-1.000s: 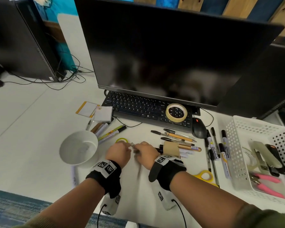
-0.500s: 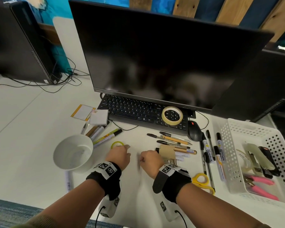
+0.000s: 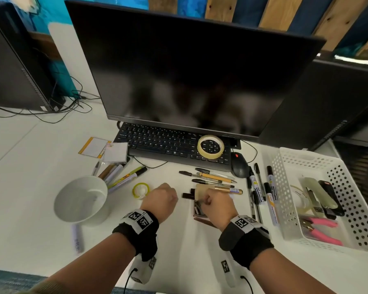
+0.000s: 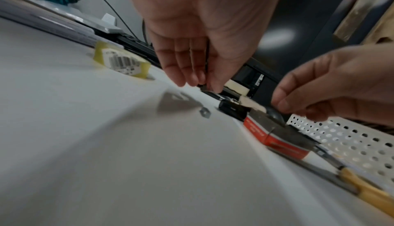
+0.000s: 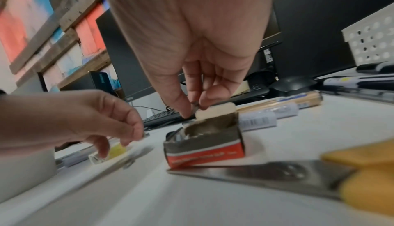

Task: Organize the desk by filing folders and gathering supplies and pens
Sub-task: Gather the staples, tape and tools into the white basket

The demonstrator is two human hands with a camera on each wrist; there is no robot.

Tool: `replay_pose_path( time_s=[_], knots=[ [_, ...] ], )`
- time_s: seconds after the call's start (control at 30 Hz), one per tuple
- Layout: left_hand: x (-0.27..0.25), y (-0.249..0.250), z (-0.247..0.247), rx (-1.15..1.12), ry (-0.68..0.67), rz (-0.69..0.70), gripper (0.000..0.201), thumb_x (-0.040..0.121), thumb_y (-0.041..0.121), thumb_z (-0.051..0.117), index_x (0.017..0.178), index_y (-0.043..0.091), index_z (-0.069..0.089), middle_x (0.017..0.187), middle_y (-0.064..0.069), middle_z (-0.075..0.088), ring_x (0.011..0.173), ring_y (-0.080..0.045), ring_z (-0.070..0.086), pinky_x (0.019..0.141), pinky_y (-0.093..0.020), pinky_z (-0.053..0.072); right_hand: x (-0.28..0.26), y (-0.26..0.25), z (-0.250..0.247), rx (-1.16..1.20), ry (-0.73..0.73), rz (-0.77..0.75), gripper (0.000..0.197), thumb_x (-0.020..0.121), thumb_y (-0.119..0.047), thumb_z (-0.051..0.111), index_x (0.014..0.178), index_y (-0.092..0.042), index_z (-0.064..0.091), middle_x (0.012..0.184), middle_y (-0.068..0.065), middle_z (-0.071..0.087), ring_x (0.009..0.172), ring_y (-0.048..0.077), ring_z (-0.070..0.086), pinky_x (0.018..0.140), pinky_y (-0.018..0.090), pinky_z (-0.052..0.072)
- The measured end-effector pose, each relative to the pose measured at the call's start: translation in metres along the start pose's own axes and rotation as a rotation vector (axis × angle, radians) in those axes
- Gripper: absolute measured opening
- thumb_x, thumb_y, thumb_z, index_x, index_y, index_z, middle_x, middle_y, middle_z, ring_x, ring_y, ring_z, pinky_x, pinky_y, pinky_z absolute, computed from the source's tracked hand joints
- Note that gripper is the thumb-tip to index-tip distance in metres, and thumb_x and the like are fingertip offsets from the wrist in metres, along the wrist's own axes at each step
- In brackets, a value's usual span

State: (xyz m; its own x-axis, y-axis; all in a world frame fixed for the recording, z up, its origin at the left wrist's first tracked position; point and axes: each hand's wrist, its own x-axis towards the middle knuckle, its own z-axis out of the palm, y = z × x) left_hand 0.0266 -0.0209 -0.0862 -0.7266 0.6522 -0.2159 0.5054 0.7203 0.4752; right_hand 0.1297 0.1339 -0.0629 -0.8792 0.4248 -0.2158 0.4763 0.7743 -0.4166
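Observation:
A small red and grey box (image 5: 204, 147) lies open on the white desk, its flap up, also seen under my right hand in the head view (image 3: 198, 209). My right hand (image 5: 195, 109) pinches a small metal piece just above the box's opening. To the left, my left hand (image 4: 203, 84) pinches another small dark metal piece between thumb and fingers, low over the desk. One loose metal clip (image 4: 205, 113) lies on the desk between the hands. A black clip (image 3: 187, 195) sits beside the box. Several pens (image 3: 212, 177) lie beyond it.
A white bowl (image 3: 81, 200) stands at the left, a yellow tape roll (image 3: 140, 189) by my left hand. A white perforated basket (image 3: 285, 187) with tools is at the right, markers beside it. Scissors (image 5: 277, 177) lie near the box. Keyboard (image 3: 157, 143), mouse (image 3: 239, 166) and monitor stand behind.
The hands were together at the desk's middle and have parted. My right hand moved right to the open box; my left hand stayed near the yellow tape roll.

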Motion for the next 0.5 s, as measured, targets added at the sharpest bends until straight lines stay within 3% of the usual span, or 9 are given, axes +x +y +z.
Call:
replay_pose_path(
  time_s=[0.1, 0.2, 0.37, 0.5],
  knots=[
    [-0.001, 0.017, 0.006, -0.055, 0.023, 0.149, 0.020, 0.092, 0.021, 0.049, 0.098, 0.015, 0.066, 0.110, -0.003, 0.059, 0.097, -0.023, 0.060, 0.084, -0.030, 0.047, -0.003, 0.008, 0.000, 0.029, -0.033, 0.035, 0.006, 0.085, -0.024, 0.057, 0.087, -0.019, 0.059, 0.095, 0.004, 0.065, 0.089, 0.022, 0.059, 0.069, 0.024, 0.041],
    [0.000, 0.032, 0.013, -0.084, 0.010, 0.215, 0.020, 0.091, 0.020, 0.050, 0.101, 0.016, 0.067, 0.112, -0.002, 0.059, 0.100, -0.020, 0.059, 0.087, -0.027, 0.045, -0.005, 0.013, -0.001, 0.067, -0.014, 0.058, 0.017, 0.083, -0.024, 0.060, 0.097, -0.016, 0.063, 0.098, 0.004, 0.066, 0.092, 0.022, 0.060, 0.076, 0.028, 0.046],
    [0.001, 0.039, 0.022, -0.116, -0.011, 0.243, 0.022, 0.092, 0.025, 0.053, 0.106, 0.017, 0.069, 0.113, -0.001, 0.057, 0.101, -0.016, 0.057, 0.087, -0.019, 0.039, -0.006, 0.021, 0.000, 0.088, 0.038, 0.091, 0.019, 0.082, -0.021, 0.060, 0.100, -0.015, 0.063, 0.106, 0.005, 0.062, 0.097, 0.022, 0.058, 0.073, 0.025, 0.041],
    [0.001, 0.029, 0.018, -0.177, 0.028, 0.187, 0.021, 0.090, 0.026, 0.056, 0.107, 0.020, 0.067, 0.109, 0.002, 0.059, 0.097, -0.014, 0.058, 0.087, -0.021, 0.042, -0.006, 0.029, 0.001, 0.176, 0.077, 0.161, 0.022, 0.085, -0.017, 0.059, 0.106, -0.014, 0.059, 0.112, 0.005, 0.059, 0.102, 0.022, 0.056, 0.078, 0.024, 0.041]
  ],
)
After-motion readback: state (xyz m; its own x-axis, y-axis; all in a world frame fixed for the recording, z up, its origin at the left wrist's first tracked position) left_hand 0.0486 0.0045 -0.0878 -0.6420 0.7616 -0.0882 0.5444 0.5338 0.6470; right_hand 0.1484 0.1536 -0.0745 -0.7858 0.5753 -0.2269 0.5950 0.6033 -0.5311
